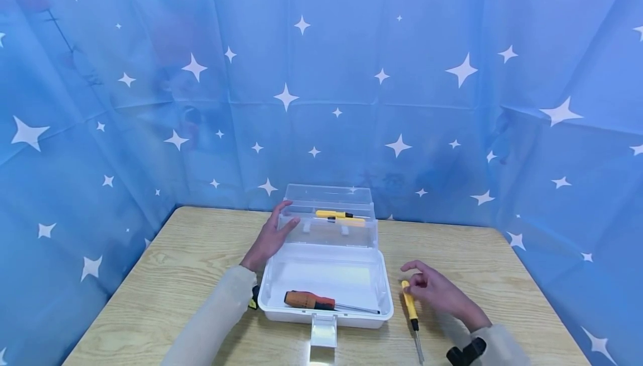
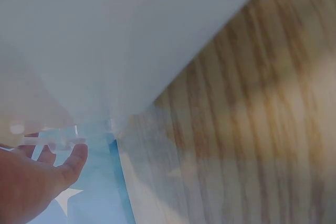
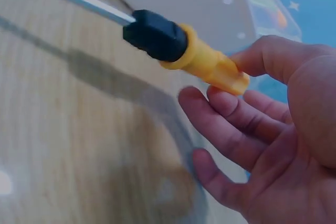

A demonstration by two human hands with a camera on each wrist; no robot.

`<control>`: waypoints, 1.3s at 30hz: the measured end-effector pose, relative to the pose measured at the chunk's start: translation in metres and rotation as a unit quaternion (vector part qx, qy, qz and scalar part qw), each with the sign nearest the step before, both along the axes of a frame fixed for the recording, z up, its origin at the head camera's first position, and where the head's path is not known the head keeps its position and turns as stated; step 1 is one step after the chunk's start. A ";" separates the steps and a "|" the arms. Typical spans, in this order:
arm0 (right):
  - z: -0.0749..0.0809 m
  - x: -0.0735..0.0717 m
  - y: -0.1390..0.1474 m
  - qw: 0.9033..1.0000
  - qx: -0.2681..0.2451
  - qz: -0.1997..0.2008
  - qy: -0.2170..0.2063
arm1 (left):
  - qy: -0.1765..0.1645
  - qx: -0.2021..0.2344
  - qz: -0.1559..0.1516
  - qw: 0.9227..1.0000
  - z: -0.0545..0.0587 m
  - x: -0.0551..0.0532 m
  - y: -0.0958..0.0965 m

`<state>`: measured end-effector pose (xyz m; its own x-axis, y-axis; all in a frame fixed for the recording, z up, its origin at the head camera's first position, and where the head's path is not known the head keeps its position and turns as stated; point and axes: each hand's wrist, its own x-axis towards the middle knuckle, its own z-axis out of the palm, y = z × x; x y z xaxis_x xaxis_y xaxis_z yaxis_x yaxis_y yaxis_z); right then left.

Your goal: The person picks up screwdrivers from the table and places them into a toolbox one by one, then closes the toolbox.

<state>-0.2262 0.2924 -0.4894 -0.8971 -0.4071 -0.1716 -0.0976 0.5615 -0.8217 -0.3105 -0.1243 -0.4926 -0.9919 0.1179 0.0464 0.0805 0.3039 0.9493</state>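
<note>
A white toolbox [image 1: 321, 268] stands with its clear lid [image 1: 326, 233] raised at the back. My left hand [image 1: 269, 241] holds the lid's left edge, with the thumb on the inner side. Between thumb and fingertips, my right hand [image 1: 436, 289] pinches the handle end of a yellow screwdriver [image 1: 411, 309] beside the box's right wall. Its black collar and metal shaft point toward the front, and the right wrist view shows its shadow on the table. Along the box's front wall lies a red and brown-orange screwdriver [image 1: 308, 300]. Two yellow-handled tools [image 1: 332, 214] lie in the lid.
The wooden table [image 1: 201, 254] carries the box near its middle. A white latch [image 1: 323, 330] hangs open at the box's front. A blue curtain with white stars [image 1: 331, 76] stands right behind the table and along its sides.
</note>
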 end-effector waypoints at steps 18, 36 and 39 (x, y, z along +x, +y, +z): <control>0.015 -0.010 0.000 0.999 -0.042 -0.031 -0.012 | 0.016 0.000 -0.007 1.000 0.002 0.000 0.000; 0.024 -0.013 -0.001 0.997 -0.040 -0.043 0.042 | 0.008 -0.004 -0.005 1.000 0.002 0.002 0.000; 0.025 -0.013 -0.002 0.997 -0.044 -0.037 0.049 | 0.008 0.002 -0.005 1.000 0.002 0.002 0.000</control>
<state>-0.2396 0.2906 -0.4640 -0.9362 -0.3481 -0.0482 -0.1407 0.4968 -0.8564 -0.3084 -0.1244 -0.4909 -0.9898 0.1282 0.0621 0.0984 0.3001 0.9488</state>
